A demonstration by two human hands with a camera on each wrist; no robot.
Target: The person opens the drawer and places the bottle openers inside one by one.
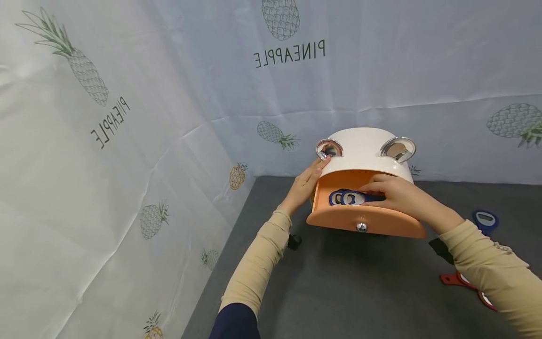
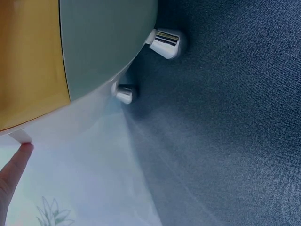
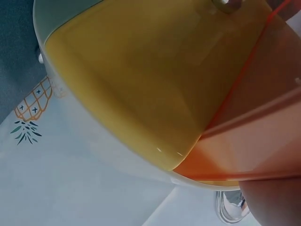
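Observation:
A white rounded box [image 1: 363, 148] with two silver ear-like rings has its orange drawer [image 1: 338, 217] pulled out. Inside the drawer lie two blue bottle openers [image 1: 350, 197], overlapping, metal ends toward the left. My right hand [image 1: 391, 192] reaches over the drawer front and pinches the handle of one opener between thumb and fingers. Against the box's left side rests my left hand [image 1: 304, 187], fingers extended up toward the left ear ring [image 1: 329, 149]. In the left wrist view a straight finger [image 2: 16, 165] touches the box's edge. The right wrist view shows the drawer front [image 3: 141, 84] close up.
On the grey table [image 1: 338, 292], another blue bottle opener [image 1: 485, 221] lies to the right. Red openers [image 1: 452, 279] are partly hidden by my right sleeve. A small black object [image 1: 294, 242] sits beside my left forearm. Pineapple-printed cloth [image 1: 190, 80] hangs behind and left.

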